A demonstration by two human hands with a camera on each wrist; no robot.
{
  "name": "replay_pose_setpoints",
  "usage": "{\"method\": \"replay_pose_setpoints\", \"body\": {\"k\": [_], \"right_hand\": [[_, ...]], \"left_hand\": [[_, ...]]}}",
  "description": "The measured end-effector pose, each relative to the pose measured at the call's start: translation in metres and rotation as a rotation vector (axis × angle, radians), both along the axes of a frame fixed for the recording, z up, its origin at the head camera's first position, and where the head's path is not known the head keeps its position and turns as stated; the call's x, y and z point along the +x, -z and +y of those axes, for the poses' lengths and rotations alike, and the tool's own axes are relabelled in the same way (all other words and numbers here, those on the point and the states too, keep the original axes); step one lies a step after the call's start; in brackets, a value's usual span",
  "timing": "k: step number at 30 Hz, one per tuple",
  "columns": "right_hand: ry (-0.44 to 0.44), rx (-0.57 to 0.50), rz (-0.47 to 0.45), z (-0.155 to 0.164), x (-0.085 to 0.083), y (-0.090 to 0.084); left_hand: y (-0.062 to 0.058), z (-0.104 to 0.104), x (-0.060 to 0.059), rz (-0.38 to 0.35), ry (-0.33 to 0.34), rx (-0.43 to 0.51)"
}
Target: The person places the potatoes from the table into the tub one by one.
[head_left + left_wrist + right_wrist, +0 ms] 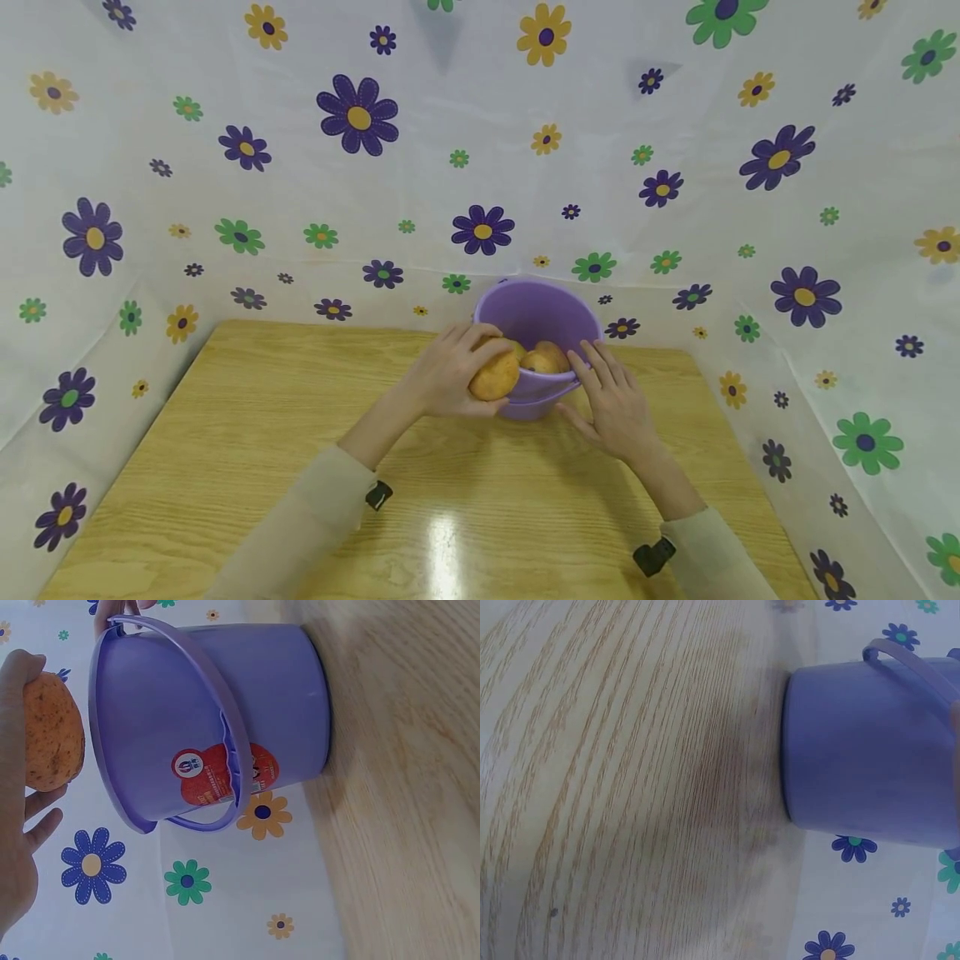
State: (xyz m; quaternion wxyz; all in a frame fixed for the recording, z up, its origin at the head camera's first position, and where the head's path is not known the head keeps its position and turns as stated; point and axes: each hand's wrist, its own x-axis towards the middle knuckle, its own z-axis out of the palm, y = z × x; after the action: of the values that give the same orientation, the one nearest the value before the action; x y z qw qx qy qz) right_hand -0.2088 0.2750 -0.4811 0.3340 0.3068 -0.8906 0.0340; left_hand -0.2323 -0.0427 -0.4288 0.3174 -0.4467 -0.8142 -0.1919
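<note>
A purple plastic bucket stands on the wooden table, several yellow-orange fruits lying inside it. At the left of its rim my left hand grips a rounded yellow-orange fruit. In the left wrist view that fruit shows brown specks and is held just beyond the rim, outside the bucket's mouth. My right hand rests its extended fingers on the right side of the rim, thumb spread apart below. The right wrist view shows the bucket's side, with the hand mostly out of frame.
The bucket's handle hangs down along its outer side, near a red label. Flower-patterned white sheeting rises behind and on both sides of the wooden table.
</note>
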Motion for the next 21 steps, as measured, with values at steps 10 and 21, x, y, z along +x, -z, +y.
{"method": "replay_pose_setpoints", "body": {"k": [10, 21], "right_hand": [[-0.008, 0.003, -0.024, 0.000, 0.001, -0.001], [0.002, 0.013, -0.013, 0.000, 0.001, -0.001]], "left_hand": [[-0.006, 0.006, -0.012, -0.013, -0.015, -0.029], [-0.013, 0.012, -0.024, -0.040, -0.027, -0.082]]}}
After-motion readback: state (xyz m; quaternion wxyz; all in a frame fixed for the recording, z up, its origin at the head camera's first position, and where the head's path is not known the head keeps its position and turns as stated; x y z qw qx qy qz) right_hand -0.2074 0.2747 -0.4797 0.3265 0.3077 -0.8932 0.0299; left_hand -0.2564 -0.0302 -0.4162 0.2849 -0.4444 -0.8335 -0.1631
